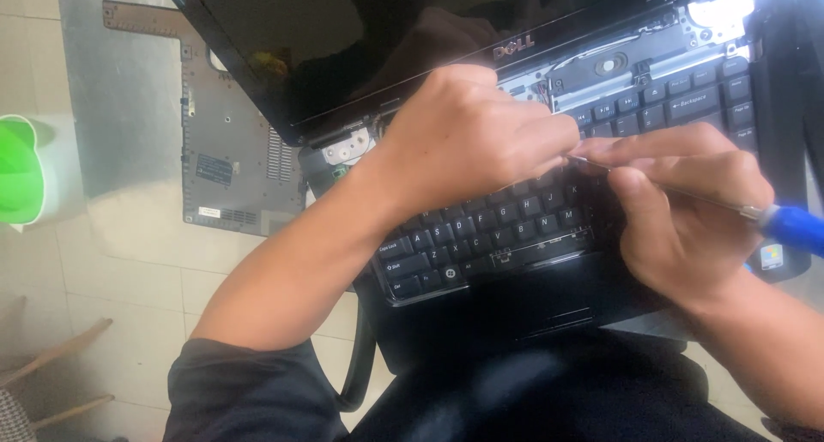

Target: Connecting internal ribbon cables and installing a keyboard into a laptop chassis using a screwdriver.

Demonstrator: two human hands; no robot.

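A black laptop (515,322) lies open across my lap, its keyboard (481,232) lifted at the top and the strip above the keys removed, showing a speaker and metal parts. My left hand (481,137) rests over the upper middle keys, fingers curled and pinching at the tip of a tool. In my right hand (687,210) is a screwdriver with a blue handle (794,227); its thin metal shaft points left to where my left fingertips meet it. What lies under the fingers is hidden.
A grey laptop bottom cover (223,150) lies on a metal sheet at the left. A green and white container (21,172) stands at the far left edge. Tiled floor and wooden legs (60,356) show at the lower left. The dark screen (326,39) leans back.
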